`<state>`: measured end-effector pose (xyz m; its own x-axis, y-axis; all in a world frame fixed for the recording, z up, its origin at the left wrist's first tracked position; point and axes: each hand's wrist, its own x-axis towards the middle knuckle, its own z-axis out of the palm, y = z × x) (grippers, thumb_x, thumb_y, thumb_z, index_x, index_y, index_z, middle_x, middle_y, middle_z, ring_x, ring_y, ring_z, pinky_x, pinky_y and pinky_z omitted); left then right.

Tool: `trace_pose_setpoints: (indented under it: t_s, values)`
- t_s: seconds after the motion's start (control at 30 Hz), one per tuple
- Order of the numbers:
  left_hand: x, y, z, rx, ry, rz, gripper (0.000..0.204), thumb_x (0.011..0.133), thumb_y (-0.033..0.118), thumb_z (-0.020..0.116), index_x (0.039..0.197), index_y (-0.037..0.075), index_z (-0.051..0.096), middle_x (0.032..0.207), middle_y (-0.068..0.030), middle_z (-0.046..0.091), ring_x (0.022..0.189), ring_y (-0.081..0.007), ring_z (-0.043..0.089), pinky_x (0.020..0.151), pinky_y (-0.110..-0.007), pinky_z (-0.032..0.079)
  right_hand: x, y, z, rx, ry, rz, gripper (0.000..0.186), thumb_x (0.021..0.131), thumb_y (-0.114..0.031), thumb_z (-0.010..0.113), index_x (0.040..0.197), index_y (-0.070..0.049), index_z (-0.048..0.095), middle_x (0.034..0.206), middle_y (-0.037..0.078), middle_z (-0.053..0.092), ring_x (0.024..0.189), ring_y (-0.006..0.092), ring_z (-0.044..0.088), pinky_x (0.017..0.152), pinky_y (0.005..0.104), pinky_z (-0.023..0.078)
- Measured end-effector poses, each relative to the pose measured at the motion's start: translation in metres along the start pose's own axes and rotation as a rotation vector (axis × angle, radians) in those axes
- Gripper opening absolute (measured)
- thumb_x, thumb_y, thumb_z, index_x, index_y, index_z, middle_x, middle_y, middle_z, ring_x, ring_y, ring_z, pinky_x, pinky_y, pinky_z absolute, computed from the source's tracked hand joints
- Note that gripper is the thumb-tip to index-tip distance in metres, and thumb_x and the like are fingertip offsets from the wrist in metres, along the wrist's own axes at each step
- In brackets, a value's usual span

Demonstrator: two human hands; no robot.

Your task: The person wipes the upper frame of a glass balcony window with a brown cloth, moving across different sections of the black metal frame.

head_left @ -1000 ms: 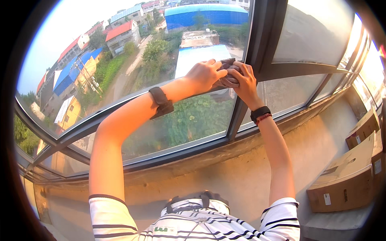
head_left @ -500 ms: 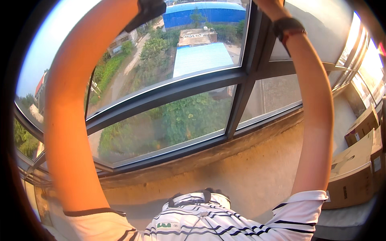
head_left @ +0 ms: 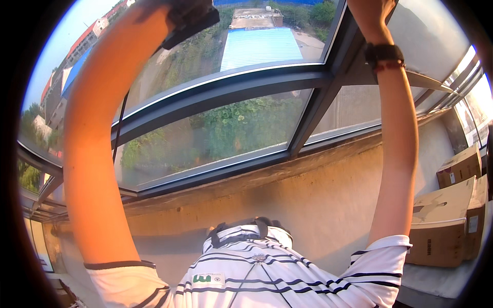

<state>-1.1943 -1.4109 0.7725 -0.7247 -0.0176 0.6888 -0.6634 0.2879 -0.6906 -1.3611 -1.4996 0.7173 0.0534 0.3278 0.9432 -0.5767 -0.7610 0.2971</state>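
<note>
My left arm reaches up to the top edge, with a black strapped device (head_left: pixel 190 20) on the forearm; the left hand lies out of view above it. My right hand (head_left: pixel 371 15) is cut off at the top edge beside the dark upright window frame (head_left: pixel 336 54); its fingers are hidden, so I cannot tell what they hold or touch. A black band (head_left: pixel 384 54) circles the right wrist. Behind my arms are a large glass pane (head_left: pixel 190 61) and a smaller lower pane (head_left: pixel 215 133), divided by a dark crossbar (head_left: pixel 205 97).
A low wall with a weathered sill (head_left: pixel 246 172) runs below the windows. Cardboard boxes (head_left: pixel 439 241) stand at the right. Beyond the glass are a blue metal roof (head_left: pixel 259 49), trees (head_left: pixel 308 15) and buildings (head_left: pixel 84 38).
Both hands have risen from the frame junction, where they held a brownish bundle, to the top edge; the left has left the view. The scene has shifted slightly upward in the picture.
</note>
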Motion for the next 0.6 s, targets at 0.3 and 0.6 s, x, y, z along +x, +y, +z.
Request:
trace_pose_setpoints:
  t_s: [0.3, 0.6]
  values:
    - [-0.124, 0.116, 0.045, -0.351, -0.504, -0.156, 0.011, 0.073, 0.018, 0.062, 0.076, 0.007, 0.061, 0.081, -0.0108, 0.062, 0.08, -0.0282, 0.063, 0.07, -0.04, 0.05, -0.176, -0.057, -0.042, 0.087, -0.412, 0.129, 0.033, 0.067, -0.007, 0.07, 0.095, -0.023, 0.065, 0.093, -0.002, 0.058, 0.088, 0.0225, 0.059, 0.071, 0.0364, 0.052]
    - [-0.139, 0.163, 0.052, -0.302, -0.577, -0.602, 0.032, 0.076, 0.041, 0.068, 0.09, 0.013, 0.069, 0.085, -0.0104, 0.065, 0.085, -0.0288, 0.065, 0.075, -0.039, 0.051, -0.165, -0.066, -0.051, 0.099, -0.763, 0.364, 0.027, 0.073, -0.014, 0.065, 0.099, -0.022, 0.066, 0.094, 0.0, 0.064, 0.091, 0.0268, 0.063, 0.072, 0.0393, 0.052]
